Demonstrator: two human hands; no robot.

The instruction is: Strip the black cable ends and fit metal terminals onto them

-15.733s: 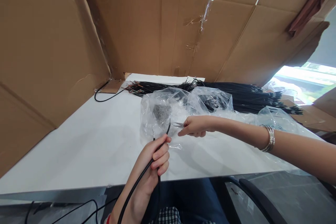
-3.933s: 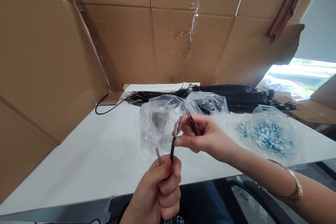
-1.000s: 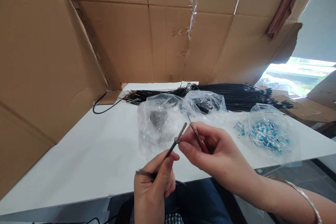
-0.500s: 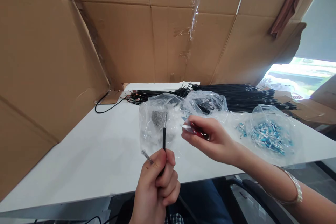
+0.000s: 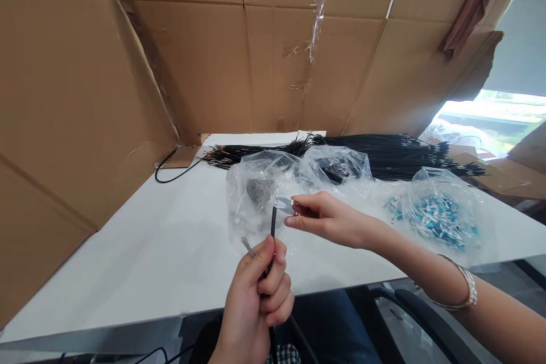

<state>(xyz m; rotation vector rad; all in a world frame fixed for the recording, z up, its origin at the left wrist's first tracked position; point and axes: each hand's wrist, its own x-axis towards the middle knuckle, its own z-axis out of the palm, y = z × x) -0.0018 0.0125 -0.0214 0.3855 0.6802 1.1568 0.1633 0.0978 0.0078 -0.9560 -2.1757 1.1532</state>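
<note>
Left hand (image 5: 258, 307) clenched around a black cable (image 5: 273, 224), held upright over the near edge of the white worktop (image 5: 149, 250). A frayed braid strand (image 5: 247, 247) splays out to the left beside the thumb. Cable tip points up, just in front of the clear bag with grey mesh (image 5: 258, 190).

Right hand (image 5: 328, 219) fingers pinch small metal tweezers (image 5: 286, 205); the tweezer tips now sit right at the cable's upper end. Half a second earlier this hand was off to the right of the cable, tips well clear of it; it has since come in leftward and lower. Left hand much as before, the cable still vertical.

Behind the cable: a second clear bag (image 5: 339, 165), then a bundle of black wires (image 5: 384, 151) across the back of the worktop. Right of the cable, beyond the right forearm, a bag of blue parts (image 5: 439, 213). Silver bangle (image 5: 463, 293) on the right wrist. Cardboard walls (image 5: 205, 62) enclose the worktop.
</note>
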